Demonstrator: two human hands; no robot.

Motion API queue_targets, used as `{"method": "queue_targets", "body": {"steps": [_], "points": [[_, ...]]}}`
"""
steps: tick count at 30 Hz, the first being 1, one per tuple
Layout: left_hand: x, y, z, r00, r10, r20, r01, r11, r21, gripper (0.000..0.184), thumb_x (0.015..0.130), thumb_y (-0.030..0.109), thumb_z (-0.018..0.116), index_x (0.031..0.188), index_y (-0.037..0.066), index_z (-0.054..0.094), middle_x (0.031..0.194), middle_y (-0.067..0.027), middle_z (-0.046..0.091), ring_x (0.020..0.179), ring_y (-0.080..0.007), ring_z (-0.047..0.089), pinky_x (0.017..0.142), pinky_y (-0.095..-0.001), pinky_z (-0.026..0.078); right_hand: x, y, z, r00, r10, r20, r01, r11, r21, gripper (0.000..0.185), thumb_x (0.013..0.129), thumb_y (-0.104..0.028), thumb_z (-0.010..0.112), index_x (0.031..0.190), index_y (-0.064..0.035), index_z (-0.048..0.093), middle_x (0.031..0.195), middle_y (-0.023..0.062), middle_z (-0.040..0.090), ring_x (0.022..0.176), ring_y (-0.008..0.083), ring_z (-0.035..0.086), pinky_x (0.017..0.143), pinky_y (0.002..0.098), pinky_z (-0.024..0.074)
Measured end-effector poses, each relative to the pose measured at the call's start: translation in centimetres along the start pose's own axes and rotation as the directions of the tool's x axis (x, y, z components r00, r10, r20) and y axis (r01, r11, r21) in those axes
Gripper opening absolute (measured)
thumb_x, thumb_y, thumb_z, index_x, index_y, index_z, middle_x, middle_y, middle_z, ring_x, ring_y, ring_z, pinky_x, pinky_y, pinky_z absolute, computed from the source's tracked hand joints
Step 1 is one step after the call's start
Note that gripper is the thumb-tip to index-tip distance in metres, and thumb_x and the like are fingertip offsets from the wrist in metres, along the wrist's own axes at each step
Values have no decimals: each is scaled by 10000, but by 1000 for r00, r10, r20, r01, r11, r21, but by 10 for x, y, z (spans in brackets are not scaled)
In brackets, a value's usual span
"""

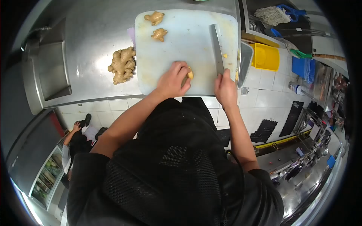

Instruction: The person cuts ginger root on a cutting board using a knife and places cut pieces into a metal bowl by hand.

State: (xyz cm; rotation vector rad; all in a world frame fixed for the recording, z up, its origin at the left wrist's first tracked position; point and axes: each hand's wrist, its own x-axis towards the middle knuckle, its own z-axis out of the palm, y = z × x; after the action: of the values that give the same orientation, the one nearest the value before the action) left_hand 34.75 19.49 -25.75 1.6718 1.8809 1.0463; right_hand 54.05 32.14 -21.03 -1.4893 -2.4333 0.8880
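My left hand [174, 80] is closed around a piece of ginger [190, 74], pressing it on the white cutting board [184, 41] near its front edge. The yellow cut face shows on the right. In my right hand [227, 90] is the handle of a kitchen knife [217, 47]; its blade points away from me over the right side of the board, apart from the ginger. A small yellow ginger bit [225, 55] lies right of the blade. Two knobs of ginger, one at the far left [155, 17] and one nearer [159, 35], rest on the board.
A large ginger root [123, 64] lies on the steel counter [90, 37] left of the board. A steel sink [52, 67] is farther left. Right of the board are a grey container [246, 62] and a yellow bin [266, 56]. Another person [77, 141] is at lower left.
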Motion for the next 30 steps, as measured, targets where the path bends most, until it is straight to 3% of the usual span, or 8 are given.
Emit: {"method": "queue_targets", "body": {"steps": [8,10,11,13,15,16,26,30], "points": [[-11,-32,17,976,196,-93,-192,980,49,323,705,87,685,1014,52,597,1104,-173,577,1076,-389,545,914,-491,484,2,13,29,984,-115,133,141,967,-212,357,930,-143,512,1253,2,558,781,247,690,715,448,682,653,568,526],[-15,-30,28,996,-2,-88,8,998,65,308,744,184,688,1017,67,608,1063,-159,578,1023,-377,542,923,-488,462,1,24,37,974,-163,161,201,943,-266,374,962,-165,502,1303,-46,600,918,241,716,783,429,700,685,534,548],[-17,-35,32,976,103,-194,-95,994,48,292,749,211,692,997,73,622,1066,-155,580,1021,-371,543,923,-495,457,0,35,41,961,-214,173,241,958,-153,401,980,-157,486,1349,-28,574,1041,262,708,850,430,701,719,518,553],[-22,-29,30,937,216,-275,-118,935,334,275,752,258,680,956,83,623,1030,-152,593,1006,-362,548,883,-494,457,5,35,33,940,-162,301,237,943,-234,420,1010,-157,453,1372,44,524,1137,294,679,970,471,666,826,528,531],[-26,-20,22,962,176,-208,-103,942,320,257,747,305,666,886,97,608,941,-119,598,976,-335,548,818,-467,451,17,35,14,863,-326,387,412,896,-163,401,1000,-96,455,1329,127,502,1108,367,642,1018,508,628,864,525,513],[-36,-17,26,951,162,-263,-45,916,399,262,752,320,667,895,108,614,939,-107,596,970,-333,546,812,-467,448,46,87,48,671,-740,47,742,670,-39,399,1002,-74,450,1331,152,448,1076,388,626,1005,513,619,852,519,503],[-46,-29,20,957,108,-268,-44,971,234,378,840,317,688,1144,95,648,1125,-146,587,1143,-377,518,982,-501,418,118,71,63,809,-541,230,583,695,-421,388,924,-163,604,1182,127,594,1059,301,677,959,400,685,775,496,547],[-53,-27,22,958,124,-257,-63,971,232,438,878,372,677,1177,61,604,1141,-172,566,1142,-387,509,995,-505,404,97,53,50,753,-492,436,644,416,-642,327,965,-168,558,1200,48,632,1103,222,698,1038,324,675,901,501,493]]}}
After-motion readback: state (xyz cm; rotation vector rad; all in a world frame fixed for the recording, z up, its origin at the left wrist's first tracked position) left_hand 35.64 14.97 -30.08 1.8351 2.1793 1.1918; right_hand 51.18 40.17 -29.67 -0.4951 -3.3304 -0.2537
